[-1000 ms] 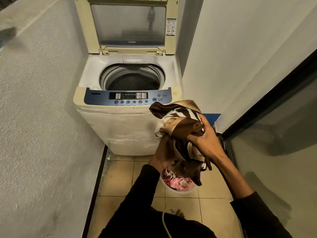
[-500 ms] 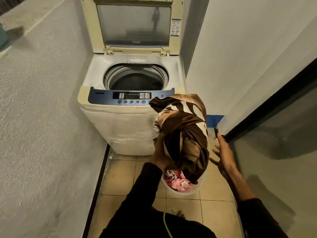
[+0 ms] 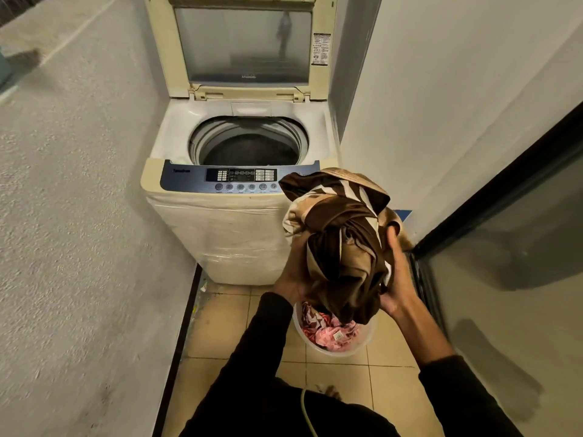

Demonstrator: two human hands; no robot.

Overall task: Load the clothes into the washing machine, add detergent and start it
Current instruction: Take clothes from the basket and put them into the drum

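Right hand (image 3: 396,279) back on brown cloth (image 3: 340,244) after letting go; both hands cup bundle, left hand (image 3: 291,279) fingers curled under. Cloth above basket (image 3: 362,343), near washer (image 3: 239,197) front. Drum open; loading next.

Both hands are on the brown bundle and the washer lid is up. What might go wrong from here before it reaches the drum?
1. The brown striped garment is a loose bunch; its tail hangs low over the laundry basket and may slip from the grip or snag the rim.
2. The left hand and right hand hold it beside the control panel; dragging cloth might press buttons.
3. The drum already looks partly full, though its contents are unclear.
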